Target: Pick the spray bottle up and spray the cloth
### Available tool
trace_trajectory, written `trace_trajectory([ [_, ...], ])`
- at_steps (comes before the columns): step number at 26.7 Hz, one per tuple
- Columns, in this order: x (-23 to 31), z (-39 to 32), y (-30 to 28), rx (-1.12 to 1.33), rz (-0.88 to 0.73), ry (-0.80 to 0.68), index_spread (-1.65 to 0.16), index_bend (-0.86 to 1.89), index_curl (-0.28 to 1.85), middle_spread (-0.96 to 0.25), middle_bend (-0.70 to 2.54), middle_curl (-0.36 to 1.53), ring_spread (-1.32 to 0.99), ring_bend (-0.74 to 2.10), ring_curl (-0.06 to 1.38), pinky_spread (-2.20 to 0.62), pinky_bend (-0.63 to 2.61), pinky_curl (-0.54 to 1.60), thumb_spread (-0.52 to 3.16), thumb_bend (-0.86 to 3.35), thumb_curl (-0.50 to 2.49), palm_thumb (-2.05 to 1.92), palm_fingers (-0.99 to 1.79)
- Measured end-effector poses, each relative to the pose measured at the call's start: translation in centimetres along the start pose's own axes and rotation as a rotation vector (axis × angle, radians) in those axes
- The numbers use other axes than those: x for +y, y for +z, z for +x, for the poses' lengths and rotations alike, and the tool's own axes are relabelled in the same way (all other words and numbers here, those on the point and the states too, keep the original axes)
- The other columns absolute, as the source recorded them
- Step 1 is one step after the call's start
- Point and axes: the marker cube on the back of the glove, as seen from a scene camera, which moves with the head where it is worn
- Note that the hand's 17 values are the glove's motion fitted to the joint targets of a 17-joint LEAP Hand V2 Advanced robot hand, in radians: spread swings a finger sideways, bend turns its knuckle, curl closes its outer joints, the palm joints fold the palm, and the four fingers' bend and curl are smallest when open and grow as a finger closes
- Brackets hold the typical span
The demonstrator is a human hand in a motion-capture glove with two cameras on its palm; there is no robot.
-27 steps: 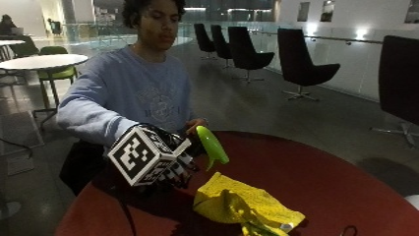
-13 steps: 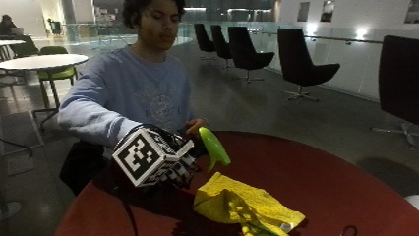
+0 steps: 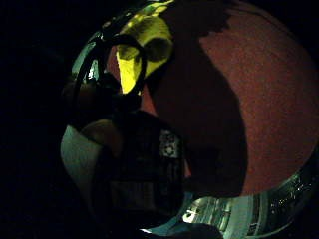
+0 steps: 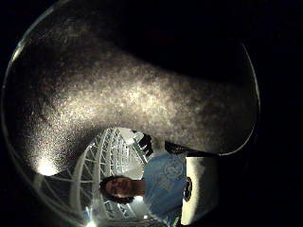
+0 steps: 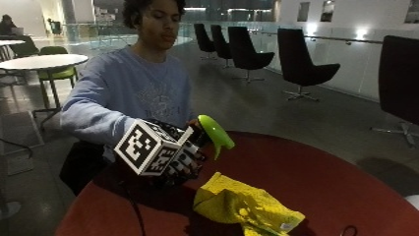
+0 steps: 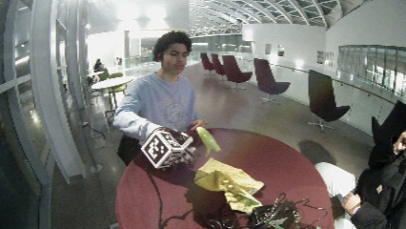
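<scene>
- While the person sits at the round dark-red table [image 5: 314, 172], the black-gloved right hand [image 5: 180, 164] is raised above the tabletop with its fingers wrapped round the spray bottle with a lime-green plastic head [image 5: 216, 133], holding it up off the table.
- The spray bottle's green head sticks out above the glove, and its nozzle tip angles downward toward the crumpled yellow cloth [image 5: 245, 206].
- The bottle's body is hidden behind the glove in the outside view, so its shape cannot be told.
- The yellow cloth lies bunched on the table, just beside the gloved hand and lower than the bottle, apart from the nozzle.
- The bare left hand [image 5: 194, 124] sits right behind the bottle's head; whether it touches the bottle cannot be told.
- From the little-finger-side palm view, the yellow cloth [image 3: 142, 47] lies on the red tabletop [image 3: 259, 99], partly behind a dark loop of the glove.
- From the thumb-side palm view, a dark speckled surface close to the palm fills most of the picture, with the person's light blue sweatshirt [image 4: 165, 182] beyond it.
- In the wide outside view, the cloth [image 6: 225, 181] lies near the table's middle, with the hand [image 6: 171, 150] and bottle [image 6: 207, 139] toward the person's side of it.
</scene>
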Motion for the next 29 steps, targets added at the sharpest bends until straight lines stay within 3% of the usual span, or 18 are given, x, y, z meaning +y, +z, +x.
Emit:
trace_trajectory([
  [6, 0.0, -4.1, 2.8, -0.146, 0.093, -0.251, -0.21, 0.15, 0.42, -0.06, 0.29, 0.47, 0.0, 0.37, 0.39, 0.24, 0.19, 0.36, 0.82, -0.03, 0.64, 0.89, 1.11],
  [14, -0.9, -11.9, 12.4, -0.193, 0.162, -0.603, -0.21, 0.15, 0.42, -0.06, 0.28, 0.47, 0.0, 0.37, 0.39, 0.23, 0.19, 0.36, 0.82, -0.03, 0.63, 0.89, 1.11],
  [22, -3.8, -16.2, 22.3, -0.207, 0.109, -0.707, -0.22, 0.16, 0.43, -0.07, 0.29, 0.47, -0.01, 0.35, 0.39, 0.23, 0.18, 0.35, 0.86, -0.03, 0.62, 0.88, 1.1],
  [29, -5.8, -16.5, 26.6, -0.211, 0.098, -0.714, -0.22, 0.16, 0.43, -0.08, 0.29, 0.47, -0.01, 0.34, 0.39, 0.23, 0.18, 0.34, 0.89, -0.02, 0.61, 0.88, 1.1],
])
